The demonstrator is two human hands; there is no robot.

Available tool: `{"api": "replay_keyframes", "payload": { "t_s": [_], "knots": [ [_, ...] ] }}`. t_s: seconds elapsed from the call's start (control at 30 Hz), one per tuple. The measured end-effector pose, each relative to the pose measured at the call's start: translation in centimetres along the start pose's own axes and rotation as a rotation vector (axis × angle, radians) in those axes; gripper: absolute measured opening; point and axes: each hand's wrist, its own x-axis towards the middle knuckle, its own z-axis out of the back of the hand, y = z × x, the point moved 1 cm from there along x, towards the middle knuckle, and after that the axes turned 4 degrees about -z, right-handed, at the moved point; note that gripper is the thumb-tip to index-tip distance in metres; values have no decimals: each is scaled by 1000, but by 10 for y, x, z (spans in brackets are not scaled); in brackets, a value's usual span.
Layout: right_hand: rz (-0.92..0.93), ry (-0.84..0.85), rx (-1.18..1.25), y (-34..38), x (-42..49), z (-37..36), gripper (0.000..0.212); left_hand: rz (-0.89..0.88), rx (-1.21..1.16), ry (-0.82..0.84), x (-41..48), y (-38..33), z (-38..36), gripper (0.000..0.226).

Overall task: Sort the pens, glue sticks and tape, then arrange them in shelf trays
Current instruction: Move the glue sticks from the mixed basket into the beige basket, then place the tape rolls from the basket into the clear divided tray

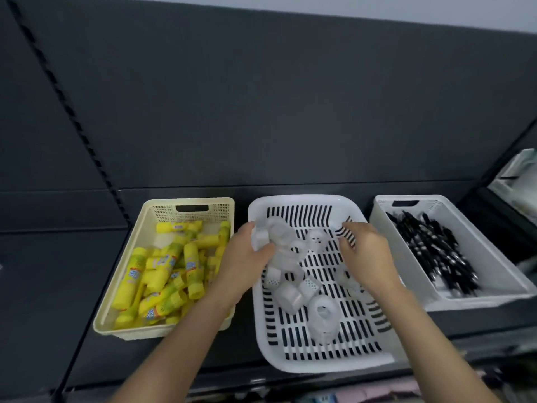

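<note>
While your left hand (247, 257) curls round a clear tape roll (277, 234) at the 10 o'clock corner of the slotted white tray (290, 365), your right hand (369, 254) hangs over the 2 o'clock side of that tray with its fingers bent downward; you cannot tell from this view whether they hold anything.

The rest of the tape rolls (322, 315) lie loose from the tray's middle toward its left wall. Slotted floor shows bare along the near end at 6 o'clock.

At 9 o'clock sits the cream tray (116, 327), heaped with yellow glue sticks (162, 274). Your left forearm crosses above its near right corner. A narrow strip of dark shelf (58, 286) shows between the two trays at their far ends.

At 3 o'clock the plain white tray (494, 298) holds the black pens (436, 257), bundled lengthwise along its middle. Its left rim lies close beside your right wrist.

All three far rims stand near the dark back panel (261, 112). The slotted tray's near rim reaches close to the shelf's front edge, nearer than the other two. Bare shelf runs wide at 9 o'clock beyond the cream tray.
</note>
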Motion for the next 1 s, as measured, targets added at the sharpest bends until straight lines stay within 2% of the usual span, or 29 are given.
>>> {"api": "replay_keyframes", "payload": {
  "t_s": [0.07,0.13,0.27,0.33,0.4,0.5,0.53,0.73,0.87,1.0],
  "knots": [
    [-52,5,-39,-21,-5,5,31,-14,37,-17,-1,0,-10,24],
    [-83,26,-60,-37,-9,5,35,-32,94,-33,-3,7,-19,21],
    [-130,67,-32,-55,-6,-2,42,-39,324,-26,-11,12,-31,41],
    [-142,78,-35,-59,0,-7,44,-51,410,-90,-15,9,-34,49],
    [-147,91,-62,-63,5,-9,39,3,361,-159,-16,8,-35,44],
    [-163,134,-48,-67,12,-5,12,67,320,-186,-15,10,-36,18],
    [-165,150,-39,-68,13,-3,9,74,305,-197,-15,9,-36,16],
    [-105,167,-18,-85,22,3,13,87,286,-266,-28,-8,-42,24],
    [10,71,118,-85,18,19,15,10,269,-353,-53,-32,-45,44],
    [77,51,232,-81,17,26,13,-12,316,-462,-70,-53,-39,42]
  ]
}}
